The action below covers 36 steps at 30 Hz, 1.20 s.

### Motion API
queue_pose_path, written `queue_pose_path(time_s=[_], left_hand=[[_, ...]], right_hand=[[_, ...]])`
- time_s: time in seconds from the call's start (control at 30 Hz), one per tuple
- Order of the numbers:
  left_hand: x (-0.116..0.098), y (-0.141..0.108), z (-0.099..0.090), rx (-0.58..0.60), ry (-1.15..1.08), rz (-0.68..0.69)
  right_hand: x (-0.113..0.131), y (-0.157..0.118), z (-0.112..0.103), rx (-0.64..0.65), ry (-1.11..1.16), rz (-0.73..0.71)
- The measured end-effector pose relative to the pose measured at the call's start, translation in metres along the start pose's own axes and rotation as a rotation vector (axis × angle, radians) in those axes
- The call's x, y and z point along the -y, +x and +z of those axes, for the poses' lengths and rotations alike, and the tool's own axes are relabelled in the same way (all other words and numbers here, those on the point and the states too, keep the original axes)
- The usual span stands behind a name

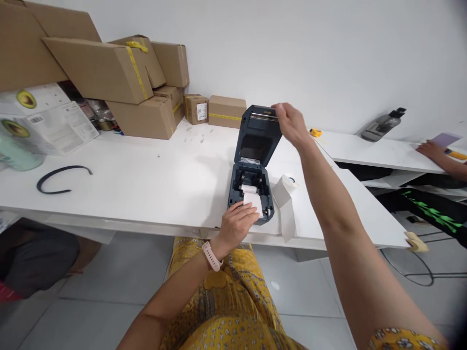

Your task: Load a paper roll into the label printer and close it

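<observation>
A white roll point(248, 188) sits inside a label printer point(251, 171) near the front edge of a white table point(175, 180), its paper strip point(252, 199) running forward, the raised lid point(253, 143) not yet closed. The person's right hand point(292, 121) grips the lid's upper edge; the left hand point(238, 223) lays its fingers across the strip, though whether they pinch it cannot be told. The printer is dark blue-gray and boxy, with cut-off corners.

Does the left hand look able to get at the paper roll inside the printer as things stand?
Probably yes: the right hand holds the lid raised, leaving the paper roll uncovered, and the left hand rests on the paper strip just in front.
</observation>
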<state>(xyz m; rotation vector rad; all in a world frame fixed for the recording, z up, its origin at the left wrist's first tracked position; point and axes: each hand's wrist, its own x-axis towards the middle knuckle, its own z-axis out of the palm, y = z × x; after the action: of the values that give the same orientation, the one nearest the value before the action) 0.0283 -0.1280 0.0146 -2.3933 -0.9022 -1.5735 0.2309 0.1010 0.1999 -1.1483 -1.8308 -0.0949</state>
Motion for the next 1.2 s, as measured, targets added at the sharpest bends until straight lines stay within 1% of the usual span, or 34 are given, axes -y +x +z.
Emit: queue_pose_path(time_s=[0.03,0.1,0.17,0.27,0.33,0.4,0.43,0.5,0.6,0.67,0.77,0.87,0.93,1.03,1.1,1.2], left_hand=[[-0.001,-0.001,0.000,-0.009,0.007,-0.002],[-0.004,-0.005,0.000,-0.022,0.025,0.000],[-0.005,-0.010,0.001,-0.024,0.051,0.010],[-0.005,-0.019,0.002,-0.034,0.120,0.025],[-0.002,-0.024,0.004,-0.079,0.195,0.047],[0.002,-0.025,0.006,-0.140,0.279,0.097],[0.004,-0.025,0.007,-0.165,0.315,0.130],[0.010,-0.023,0.008,-0.204,0.357,0.199],[0.018,-0.019,0.006,-0.229,0.364,0.274],[0.023,-0.017,0.003,-0.204,0.360,0.313],[0.027,-0.017,0.001,-0.145,0.338,0.344],[0.030,-0.019,0.001,-0.107,0.253,0.338],[0.032,-0.021,0.004,-0.092,0.166,0.317],[0.036,-0.025,0.010,-0.064,0.073,0.212],[0.037,-0.026,0.013,-0.012,0.064,0.134],[0.033,-0.025,0.015,0.032,0.085,0.095]], right_hand=[[0.003,-0.008,0.004,-0.011,0.003,-0.012],[0.016,-0.035,0.005,-0.101,0.009,-0.072],[0.034,-0.071,0.001,-0.197,0.035,-0.149],[0.054,-0.132,-0.007,-0.280,0.048,-0.294],[0.060,-0.171,-0.008,-0.295,0.017,-0.405],[0.061,-0.204,-0.007,-0.272,-0.024,-0.478],[0.061,-0.217,-0.007,-0.246,-0.039,-0.488],[0.059,-0.238,-0.006,-0.168,-0.044,-0.462],[0.058,-0.256,-0.008,-0.034,-0.020,-0.398],[0.060,-0.264,-0.011,0.032,-0.013,-0.359],[0.069,-0.274,-0.016,0.101,-0.023,-0.281],[0.084,-0.281,-0.019,0.144,-0.065,-0.177],[0.094,-0.285,-0.017,0.140,-0.085,-0.099],[0.105,-0.289,-0.009,0.077,-0.072,-0.006],[0.110,-0.290,-0.002,0.011,-0.055,0.040],[0.117,-0.291,0.006,-0.064,-0.025,0.103]])
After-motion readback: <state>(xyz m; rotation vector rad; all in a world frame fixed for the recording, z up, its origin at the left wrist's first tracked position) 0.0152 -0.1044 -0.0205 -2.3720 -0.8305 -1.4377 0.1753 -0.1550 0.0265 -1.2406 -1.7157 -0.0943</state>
